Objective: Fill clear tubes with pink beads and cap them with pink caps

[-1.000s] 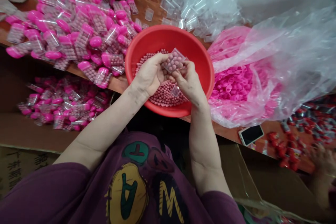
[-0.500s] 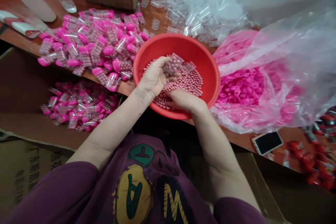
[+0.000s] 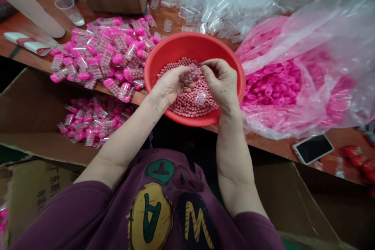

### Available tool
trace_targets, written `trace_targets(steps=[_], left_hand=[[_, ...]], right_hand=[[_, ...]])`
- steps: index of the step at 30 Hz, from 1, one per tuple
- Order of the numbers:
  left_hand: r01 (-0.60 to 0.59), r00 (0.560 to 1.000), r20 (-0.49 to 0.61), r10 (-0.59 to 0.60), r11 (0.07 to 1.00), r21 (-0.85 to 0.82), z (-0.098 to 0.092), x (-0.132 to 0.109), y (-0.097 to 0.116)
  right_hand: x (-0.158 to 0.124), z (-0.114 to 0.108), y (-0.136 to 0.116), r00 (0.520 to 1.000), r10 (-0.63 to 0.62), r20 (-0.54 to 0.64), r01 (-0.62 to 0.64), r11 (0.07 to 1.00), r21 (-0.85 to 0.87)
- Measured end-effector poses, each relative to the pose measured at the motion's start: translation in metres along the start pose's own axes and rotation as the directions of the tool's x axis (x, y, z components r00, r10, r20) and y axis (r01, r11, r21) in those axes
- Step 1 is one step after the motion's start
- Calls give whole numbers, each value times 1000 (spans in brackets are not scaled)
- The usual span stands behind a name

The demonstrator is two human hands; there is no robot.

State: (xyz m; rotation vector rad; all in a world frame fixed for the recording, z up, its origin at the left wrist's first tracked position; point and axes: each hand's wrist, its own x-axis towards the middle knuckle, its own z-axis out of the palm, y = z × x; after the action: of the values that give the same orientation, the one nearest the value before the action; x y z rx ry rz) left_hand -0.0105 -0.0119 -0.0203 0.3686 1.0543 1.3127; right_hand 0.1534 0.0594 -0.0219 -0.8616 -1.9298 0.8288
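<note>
My left hand is closed around a small clear plastic container with pink beads inside, held over the red bowl. Beside it, above the bowl's right half, my right hand has thumb and forefinger pinched close to the container. Whatever is in that pinch is too small to make out. Loose pink beads cover the bowl's bottom. On top of them lies another clear container.
Filled bottles with pink caps are piled left of the bowl, and more lie in a cardboard box below. Clear empty containers heap behind. To the right are a plastic bag of pink caps and a phone.
My right hand has come up out of the beads and moved beside the container in my left hand. The view has shifted slightly.
</note>
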Motion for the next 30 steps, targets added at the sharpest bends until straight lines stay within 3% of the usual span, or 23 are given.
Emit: trace_targets(steps=[4, 9, 13, 18, 21, 25, 28, 30], left_hand=[[5, 1000, 24, -5, 1000, -7, 0, 0, -3], [-15, 1000, -5, 15, 986, -166, 7, -10, 12], [-72, 996, 22, 86, 926, -369, 8, -15, 24], [-63, 996, 24, 81, 903, -425, 4, -15, 25], [-112, 994, -66, 91, 882, -458, 4, -14, 26], [-124, 989, -126, 75, 882, -454, 9, -14, 27], [-123, 990, -117, 76, 868, -481, 12, -17, 27], [-123, 991, -104, 81, 854, -506, 12, -19, 27]], right_hand=[[-1, 0, -5, 998, -29, 53, 28, 999, 16], [-2, -2, 5, 1000, -9, -10, 8, 1000, -12], [-3, -2, 19, 995, 18, 98, -1, 985, -171], [-2, -4, 26, 985, 87, 147, -21, 915, -403], [1, 6, 21, 930, 114, 350, 78, 867, -492], [2, 33, 7, 752, 152, 642, 302, 786, -540], [4, 44, -2, 705, 262, 659, 254, 774, -580], [9, 40, -3, 723, 260, 640, 193, 814, -548]])
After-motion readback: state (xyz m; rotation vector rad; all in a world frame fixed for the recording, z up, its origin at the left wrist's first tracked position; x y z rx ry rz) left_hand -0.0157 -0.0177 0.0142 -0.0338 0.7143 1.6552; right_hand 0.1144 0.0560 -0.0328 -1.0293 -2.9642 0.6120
